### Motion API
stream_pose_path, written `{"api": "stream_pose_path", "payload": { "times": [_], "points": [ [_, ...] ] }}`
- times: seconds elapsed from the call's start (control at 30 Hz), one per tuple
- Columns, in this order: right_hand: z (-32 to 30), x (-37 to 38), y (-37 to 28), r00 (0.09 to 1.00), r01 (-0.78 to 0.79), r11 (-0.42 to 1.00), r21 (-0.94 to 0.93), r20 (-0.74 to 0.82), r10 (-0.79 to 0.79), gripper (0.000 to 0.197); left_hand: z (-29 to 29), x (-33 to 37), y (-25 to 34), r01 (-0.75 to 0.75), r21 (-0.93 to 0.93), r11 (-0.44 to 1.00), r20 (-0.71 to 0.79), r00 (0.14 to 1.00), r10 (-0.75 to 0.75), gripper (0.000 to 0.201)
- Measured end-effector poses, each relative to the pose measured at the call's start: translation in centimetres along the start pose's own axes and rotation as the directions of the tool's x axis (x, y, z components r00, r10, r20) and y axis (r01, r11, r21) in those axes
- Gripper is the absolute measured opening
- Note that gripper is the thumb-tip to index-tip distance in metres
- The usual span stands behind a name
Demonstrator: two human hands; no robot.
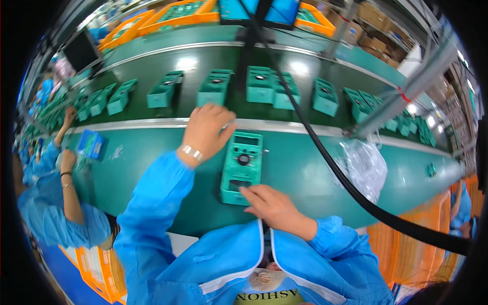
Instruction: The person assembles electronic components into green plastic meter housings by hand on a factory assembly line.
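Note:
A green handheld meter (242, 166) with a round dial and a small screen lies flat on the green workbench (152, 173) in front of me. My left hand (207, 129) rests at its upper left corner, fingers curled onto the edge by the conveyor rail; a metal bracelet circles that wrist. My right hand (269, 204) lies over the meter's near end, fingers touching its bottom edge. Neither hand lifts the meter off the bench. Both arms wear blue sleeves.
A dark conveyor belt (203, 58) behind the bench carries several green meters. A thick black cable (351, 188) crosses the right side over a clear plastic bag (363, 168). A co-worker in blue (56, 203) works at my left. Orange crates (412, 249) stand below.

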State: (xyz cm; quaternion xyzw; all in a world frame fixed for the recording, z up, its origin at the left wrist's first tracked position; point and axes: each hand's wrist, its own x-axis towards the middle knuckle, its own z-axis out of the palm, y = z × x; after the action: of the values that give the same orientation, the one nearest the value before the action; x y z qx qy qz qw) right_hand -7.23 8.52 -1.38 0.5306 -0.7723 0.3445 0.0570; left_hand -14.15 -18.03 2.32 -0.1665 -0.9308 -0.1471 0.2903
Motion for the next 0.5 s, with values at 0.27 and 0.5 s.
{"api": "stream_pose_path", "payload": {
  "times": [0.27, 0.5],
  "points": [
    [-4.1, -2.7, 2.0, 0.989, -0.042, 0.996, 0.074, -0.140, 0.053, 0.040, -3.3, -7.2, 11.2, 0.061, -0.014, 0.998, 0.190, 0.980, -0.057, 0.023],
    [-13.5, -8.6, 13.4, 0.805, -0.554, 0.801, -0.226, -0.390, 0.447, 0.009, -1.6, -9.2, 12.4, 0.052, 0.046, 0.998, 0.171, 0.983, -0.059, 0.024]
  ]
}}
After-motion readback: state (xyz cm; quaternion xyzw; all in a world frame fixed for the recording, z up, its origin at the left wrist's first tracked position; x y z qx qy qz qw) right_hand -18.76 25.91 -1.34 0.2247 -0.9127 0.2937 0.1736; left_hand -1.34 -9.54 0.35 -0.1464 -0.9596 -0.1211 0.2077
